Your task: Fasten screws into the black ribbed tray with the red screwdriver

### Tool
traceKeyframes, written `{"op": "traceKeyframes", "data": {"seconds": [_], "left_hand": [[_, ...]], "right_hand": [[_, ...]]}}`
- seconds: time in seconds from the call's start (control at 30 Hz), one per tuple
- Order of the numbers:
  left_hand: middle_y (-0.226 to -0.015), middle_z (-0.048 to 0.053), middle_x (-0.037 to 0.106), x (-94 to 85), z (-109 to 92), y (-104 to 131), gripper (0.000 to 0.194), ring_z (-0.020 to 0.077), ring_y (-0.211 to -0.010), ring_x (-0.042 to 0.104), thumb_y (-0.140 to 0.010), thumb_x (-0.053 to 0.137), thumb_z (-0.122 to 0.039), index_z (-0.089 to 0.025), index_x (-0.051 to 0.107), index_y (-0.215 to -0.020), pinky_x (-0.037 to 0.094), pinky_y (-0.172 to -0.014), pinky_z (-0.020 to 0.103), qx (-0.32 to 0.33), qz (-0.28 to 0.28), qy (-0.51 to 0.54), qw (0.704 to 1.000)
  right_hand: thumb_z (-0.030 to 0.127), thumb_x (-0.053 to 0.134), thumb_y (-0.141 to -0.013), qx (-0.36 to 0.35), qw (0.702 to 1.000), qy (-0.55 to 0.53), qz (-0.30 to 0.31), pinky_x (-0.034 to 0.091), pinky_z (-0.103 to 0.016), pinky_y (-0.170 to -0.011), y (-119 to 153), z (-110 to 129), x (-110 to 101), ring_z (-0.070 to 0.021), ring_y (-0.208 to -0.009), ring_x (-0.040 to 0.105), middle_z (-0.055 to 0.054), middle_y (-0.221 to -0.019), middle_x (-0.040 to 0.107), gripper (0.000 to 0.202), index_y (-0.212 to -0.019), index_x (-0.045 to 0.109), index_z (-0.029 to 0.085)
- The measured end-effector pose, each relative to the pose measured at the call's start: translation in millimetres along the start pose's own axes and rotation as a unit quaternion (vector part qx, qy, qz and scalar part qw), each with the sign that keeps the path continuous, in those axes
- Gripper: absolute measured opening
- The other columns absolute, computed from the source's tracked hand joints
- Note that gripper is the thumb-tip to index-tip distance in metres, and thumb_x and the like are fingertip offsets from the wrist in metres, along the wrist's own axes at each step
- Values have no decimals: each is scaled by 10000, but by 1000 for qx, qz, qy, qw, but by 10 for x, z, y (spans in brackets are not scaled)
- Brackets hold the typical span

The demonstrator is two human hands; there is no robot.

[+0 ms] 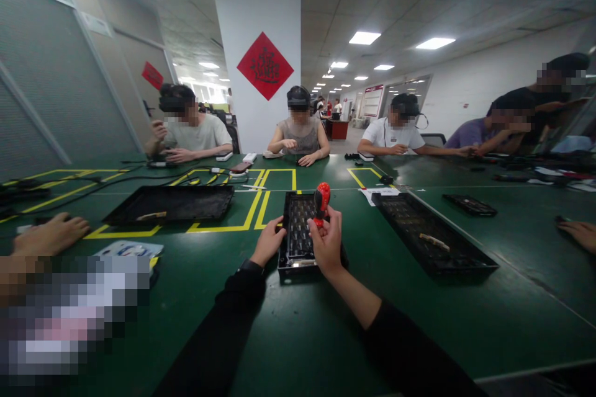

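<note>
Directly in front of me a black rectangular case (282, 267) lies on the green table, with rows of small dark glossy pieces inside. My left hand (269, 242) grips its left rim, thumb on top. Over its right half, my right hand (328, 239) is closed around a red and black screwdriver (322, 197), handle upward. The screwdriver's lower end is hidden behind my fingers. A small pale strip (300, 263) lies in the near end of the case.
A wide black tray (172, 214) stands to the left and a long black tray (437, 251) to the right, each holding a light strip. Cables (100, 180) run across the left side. Co-workers' hands (53, 234) rest at both sides, and several people sit opposite.
</note>
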State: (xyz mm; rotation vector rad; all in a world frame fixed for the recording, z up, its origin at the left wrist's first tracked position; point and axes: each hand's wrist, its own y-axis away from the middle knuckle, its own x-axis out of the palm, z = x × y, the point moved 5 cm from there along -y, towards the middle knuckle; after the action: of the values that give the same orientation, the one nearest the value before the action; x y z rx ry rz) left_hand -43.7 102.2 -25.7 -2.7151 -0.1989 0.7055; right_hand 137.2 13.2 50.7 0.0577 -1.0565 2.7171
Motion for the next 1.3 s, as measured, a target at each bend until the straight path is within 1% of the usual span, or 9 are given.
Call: {"op": "traceKeyframes", "data": {"seconds": [0.17, 0.27, 0.37, 0.5, 0.7, 0.87, 1.03, 1.13, 1.3], "left_hand": [[-1247, 115, 536, -1, -2, 1, 490, 197, -1065, 536, -731, 500, -183, -134, 525, -1217, 382, -971, 348, -5, 6, -4, 1000], [-1250, 114, 534, 0, 10, 0, 490, 198, -1076, 526, -729, 500, -182, -130, 526, -1215, 369, -981, 350, -5, 4, -4, 1000], [-1241, 109, 542, 0, 15, 2, 487, 196, -1072, 526, -725, 499, -173, -133, 531, -1209, 368, -981, 350, -3, 1, -1, 1000], [-1244, 117, 538, -12, -9, 13, 484, 204, -1076, 526, -725, 500, -173, -129, 534, -1206, 378, -972, 357, -2, -1, 3, 1000], [-1226, 114, 550, -12, -29, 19, 490, 200, -1074, 526, -732, 497, -177, -127, 522, -1219, 385, -963, 348, -1, 4, 0, 1000], [-1239, 117, 542, 2, 5, 1, 486, 199, -1087, 516, -736, 488, -182, -118, 523, -1216, 364, -983, 350, 8, 0, -13, 1000], [-1235, 124, 545, 7, 31, -9, 494, 200, -1073, 526, -732, 497, -180, -114, 520, -1221, 377, -970, 351, 3, -1, -6, 1000], [-1240, 116, 543, 10, 48, -14, 493, 195, -1062, 537, -729, 506, -177, -134, 523, -1220, 384, -963, 348, -6, -1, 4, 1000], [-1248, 119, 536, 15, 51, -14, 491, 191, -1066, 535, -738, 497, -186, -127, 516, -1225, 383, -965, 338, -2, 2, 4, 1000]], "right_hand": [[266, 498, -854, 2, 1000, 24, 20, 504, -234, -547, 1, 21, 11, -86, -641, 551, -69, -1075, 446, 502, -1337, 360, 265], [263, 457, -875, 11, 1000, -6, 23, 495, -236, -550, 1, 10, 15, -63, -580, 534, -68, -1083, 466, 537, -1380, 275, 271], [264, 418, -891, 14, 1000, -17, 14, 493, -246, -579, 1, -4, 9, -56, -553, 528, -70, -1086, 508, 500, -1373, 284, 265], [269, 402, -897, 19, 1000, -22, 3, 492, -247, -589, 2, -31, 7, -55, -536, 518, -69, -1059, 554, 434, -1326, 344, 244], [285, 559, -816, 43, 998, -38, -4, 468, -199, -470, -3, -50, 11, -59, -551, 519, -61, -1050, 509, 484, -1257, 366, 238], [286, 499, -854, 10, 1000, 11, -10, 489, -218, -519, -15, 19, -13, -68, -587, 516, -51, -1017, 445, 414, -1260, 431, 239], [264, 390, -907, -1, 1000, 26, 2, 490, -261, -637, -23, 13, -6, -72, -577, 519, -51, -1014, 514, 468, -1369, 316, 250], [262, 340, -923, 8, 1000, 2, 11, 485, -263, -645, -28, -16, 3, -71, -563, 515, -57, -1044, 559, 461, -1380, 289, 242], [292, 485, -862, 26, 999, -27, 18, 486, -245, -585, -40, -62, 14, -99, -651, 555, -81, -1090, 545, 498, -1334, 338, 226]]}}
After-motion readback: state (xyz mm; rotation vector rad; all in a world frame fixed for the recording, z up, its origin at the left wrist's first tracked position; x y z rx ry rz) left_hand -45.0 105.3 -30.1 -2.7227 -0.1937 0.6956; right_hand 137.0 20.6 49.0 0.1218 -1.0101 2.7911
